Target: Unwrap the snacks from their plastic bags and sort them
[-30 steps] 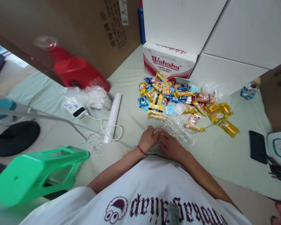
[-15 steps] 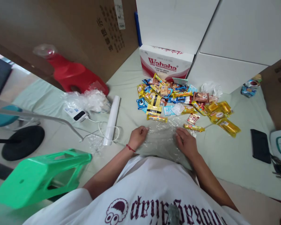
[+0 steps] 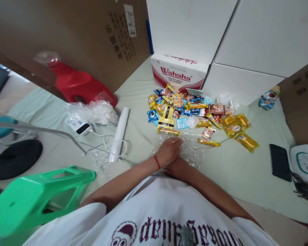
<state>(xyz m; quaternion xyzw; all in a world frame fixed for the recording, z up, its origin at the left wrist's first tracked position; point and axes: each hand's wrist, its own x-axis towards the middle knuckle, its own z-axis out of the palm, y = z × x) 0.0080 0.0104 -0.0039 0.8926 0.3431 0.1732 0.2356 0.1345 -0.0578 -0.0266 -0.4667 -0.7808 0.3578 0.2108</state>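
Clear crinkly plastic bag (image 3: 192, 152) is on the pale green sheet (image 3: 233, 171) right in front of the person, just below the pile of yellow and blue snack packets (image 3: 195, 114). Left hand (image 3: 169, 152) lies on top of the bag w/ fingers curled down onto it. Right hand (image 3: 178, 168) sits just beneath the left one and is mostly covered by it, so can't tell if it's pinching the plastic or only resting on it. Bag is see-through and its near edge disappears under both hands, so its outline is hard to trace.

White roll (image 3: 118, 134) lies to the left, w/ a white cable looped over it from a small white device (image 3: 80, 127). Crumpled clear plastic heap (image 3: 92, 112) sits behind that. Green plastic stool (image 3: 38, 194) is tipped over at bottom left, partly cut off by the frame. Black phone (image 3: 280, 161) lies far right, well apart from the hands. Red-and-white Wahaha carton (image 3: 178, 71) stands behind the snacks.
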